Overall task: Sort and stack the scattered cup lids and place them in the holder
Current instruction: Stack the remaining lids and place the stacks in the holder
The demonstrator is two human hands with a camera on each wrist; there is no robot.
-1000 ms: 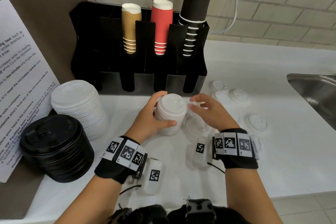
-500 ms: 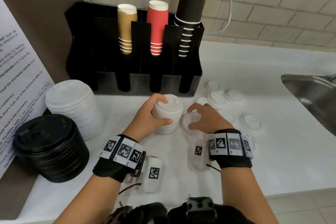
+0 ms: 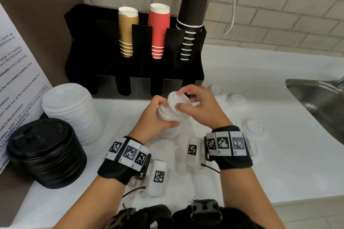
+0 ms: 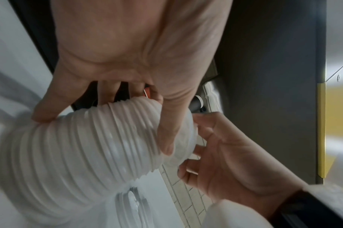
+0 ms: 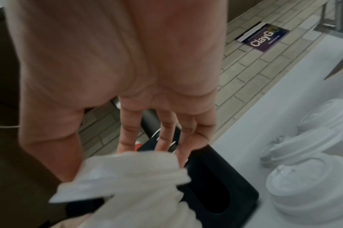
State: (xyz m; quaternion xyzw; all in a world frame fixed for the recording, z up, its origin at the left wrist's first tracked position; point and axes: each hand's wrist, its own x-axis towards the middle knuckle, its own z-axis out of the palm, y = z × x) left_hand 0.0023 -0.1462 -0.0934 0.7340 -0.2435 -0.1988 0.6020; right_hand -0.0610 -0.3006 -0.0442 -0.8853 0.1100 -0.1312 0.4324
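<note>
My left hand point(image 3: 158, 117) grips a stack of small white lids point(image 3: 167, 128) that stands on the white counter in front of the black holder point(image 3: 104, 52). My right hand point(image 3: 197, 106) pinches a single white lid point(image 3: 176, 101) by its rim and holds it tilted at the top of that stack. In the left wrist view the left hand's fingers point(image 4: 166, 135) and thumb wrap the ribbed stack point(image 4: 88, 146), with the right hand point(image 4: 225, 162) at its top end. In the right wrist view the right hand's fingers point(image 5: 166, 135) reach over the blurred lid point(image 5: 127, 166).
Loose white lids point(image 3: 237, 99) point(image 3: 254, 128) lie on the counter to the right, also as loose lids point(image 5: 303, 185). A tall stack of large white lids point(image 3: 72, 111) and a stack of black lids point(image 3: 46, 152) stand at the left. The holder carries cup stacks point(image 3: 158, 29). A steel sink point(image 3: 320, 102) lies far right.
My right hand picked a lid off the counter beside the stack and lifted it to the stack's top. The left hand kept its grip on the stack.
</note>
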